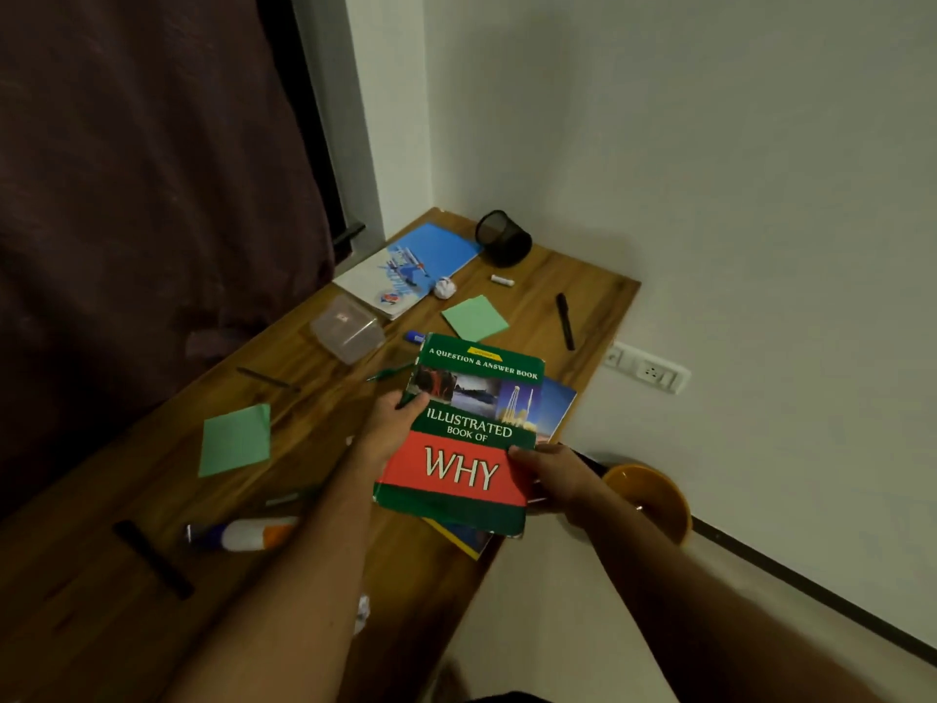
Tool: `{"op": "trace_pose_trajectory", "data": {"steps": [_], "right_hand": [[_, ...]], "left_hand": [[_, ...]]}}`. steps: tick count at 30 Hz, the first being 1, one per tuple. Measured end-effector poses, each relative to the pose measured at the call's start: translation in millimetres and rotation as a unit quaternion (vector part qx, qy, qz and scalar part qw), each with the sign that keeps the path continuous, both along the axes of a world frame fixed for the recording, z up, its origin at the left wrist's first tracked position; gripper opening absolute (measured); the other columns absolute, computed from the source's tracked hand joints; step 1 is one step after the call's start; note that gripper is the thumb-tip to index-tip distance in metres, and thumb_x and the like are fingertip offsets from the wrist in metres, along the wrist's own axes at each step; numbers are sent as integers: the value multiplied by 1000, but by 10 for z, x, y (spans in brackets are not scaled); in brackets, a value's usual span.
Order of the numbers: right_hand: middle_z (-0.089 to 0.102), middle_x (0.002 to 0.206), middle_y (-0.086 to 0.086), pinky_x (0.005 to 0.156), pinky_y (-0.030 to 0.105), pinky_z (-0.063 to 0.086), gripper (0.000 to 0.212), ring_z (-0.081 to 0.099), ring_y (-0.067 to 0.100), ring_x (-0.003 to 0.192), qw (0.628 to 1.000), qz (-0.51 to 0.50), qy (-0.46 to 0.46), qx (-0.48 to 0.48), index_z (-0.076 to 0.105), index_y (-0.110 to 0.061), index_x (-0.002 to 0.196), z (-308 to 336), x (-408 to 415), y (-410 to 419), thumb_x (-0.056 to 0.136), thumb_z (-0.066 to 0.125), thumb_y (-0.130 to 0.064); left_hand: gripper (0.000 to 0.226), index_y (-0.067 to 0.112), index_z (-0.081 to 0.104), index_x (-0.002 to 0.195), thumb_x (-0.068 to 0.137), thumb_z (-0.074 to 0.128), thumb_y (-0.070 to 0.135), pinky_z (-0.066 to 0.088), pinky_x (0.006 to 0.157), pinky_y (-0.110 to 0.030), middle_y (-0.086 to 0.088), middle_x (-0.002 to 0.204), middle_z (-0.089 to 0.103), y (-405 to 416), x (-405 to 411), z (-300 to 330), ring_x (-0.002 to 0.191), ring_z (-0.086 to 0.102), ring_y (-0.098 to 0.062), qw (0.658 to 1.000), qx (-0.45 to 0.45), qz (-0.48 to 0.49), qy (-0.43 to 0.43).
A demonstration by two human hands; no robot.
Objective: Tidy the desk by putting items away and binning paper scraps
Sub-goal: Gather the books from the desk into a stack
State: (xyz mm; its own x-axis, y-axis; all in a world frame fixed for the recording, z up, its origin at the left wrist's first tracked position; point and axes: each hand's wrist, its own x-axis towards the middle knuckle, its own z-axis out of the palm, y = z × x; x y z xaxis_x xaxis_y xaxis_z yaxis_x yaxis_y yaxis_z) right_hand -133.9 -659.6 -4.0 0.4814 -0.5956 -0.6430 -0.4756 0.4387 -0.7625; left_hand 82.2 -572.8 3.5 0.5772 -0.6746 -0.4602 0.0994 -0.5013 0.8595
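A green and red book (466,449) titled "Illustrated Book of Why" is held above the wooden desk (314,449) near its right edge. My left hand (393,423) grips its left side, thumb on the cover. My right hand (550,476) grips its right edge. Under it lies another book (552,408) with a blue and yellow cover. Two green paper sheets (236,438) (474,317) lie on the desk. A crumpled white paper ball (445,287) sits by a blue notebook (405,268). Another white scrap (361,613) shows beside my left forearm.
A black mesh pen holder (503,238) stands at the far corner. Pens (564,321) (152,558), a glue bottle (243,532), a clear plastic box (347,329) and a small white tube (502,281) lie scattered. An orange bin (651,494) sits on the floor right of the desk. Dark curtain on the left.
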Motion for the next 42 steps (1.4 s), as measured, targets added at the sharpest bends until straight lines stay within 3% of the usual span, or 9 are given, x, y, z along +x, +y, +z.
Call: {"op": "trace_pose_trajectory", "data": {"steps": [5,8,15,18,25,29,33,38,42], "right_hand": [[70,97,8,61,30,54,29,69,22,79,999,35,40,-5,58,-13,113,-97,-67,41,96,58,-36],[71,91,11,58,29,56,31,68,19,69,998,36,41,11,59,-8,112,-138,-80,52,95,60,-34],[73,89,14,55,28,57,33,70,20,65,999,-5,43,25,59,-5,112,-191,-50,-93,94,62,-32],[72,88,14,54,28,57,32,70,20,64,999,-15,45,18,59,-4,112,-192,-11,-168,94,62,-30],[73,83,11,53,27,57,33,72,19,65,996,9,90,9,58,-4,113,-216,33,-262,93,64,-30],[73,80,10,55,29,58,30,73,20,66,985,29,160,-61,62,-7,99,-249,31,-293,90,66,-36],[73,76,14,61,37,62,28,73,27,68,982,-4,168,-83,63,-2,92,-247,28,-417,91,65,-30],[72,83,19,65,40,62,28,73,28,69,988,-61,141,-22,60,1,98,-246,55,-466,90,67,-26],[71,95,22,60,34,57,33,70,28,73,992,-74,99,34,59,1,103,-201,-49,-474,92,64,-29]], "left_hand": [[22,10,59,91,96,54,32,53,66,-33,-9,83,66,-323,91,-198,73,67,-26,989,39,-79,-118],[20,11,58,88,96,54,28,45,55,-25,-4,78,63,-458,95,-315,68,62,-18,977,59,-113,-174],[19,17,56,78,94,57,26,42,51,-23,-1,74,61,-766,79,-444,68,62,-17,964,55,-131,-226],[17,14,59,84,94,58,28,37,51,-20,-1,77,60,-895,93,-458,69,59,-14,949,65,-142,-273],[24,13,66,98,91,60,35,44,65,-27,-9,103,60,-1016,108,-599,92,58,-21,925,121,-129,-336],[27,15,64,101,89,61,39,48,65,-28,-7,100,62,-1043,40,-564,92,59,-20,906,169,-115,-370],[31,11,64,103,88,64,38,46,61,-25,-8,101,63,-1073,22,-526,91,61,-20,915,183,-114,-341],[35,4,66,95,87,66,37,36,47,-21,-8,86,64,-1104,100,-444,71,60,-17,951,164,-133,-227],[30,2,64,98,90,63,31,54,67,-33,-14,93,70,-1082,174,-391,79,67,-25,980,114,-128,-101]]}}
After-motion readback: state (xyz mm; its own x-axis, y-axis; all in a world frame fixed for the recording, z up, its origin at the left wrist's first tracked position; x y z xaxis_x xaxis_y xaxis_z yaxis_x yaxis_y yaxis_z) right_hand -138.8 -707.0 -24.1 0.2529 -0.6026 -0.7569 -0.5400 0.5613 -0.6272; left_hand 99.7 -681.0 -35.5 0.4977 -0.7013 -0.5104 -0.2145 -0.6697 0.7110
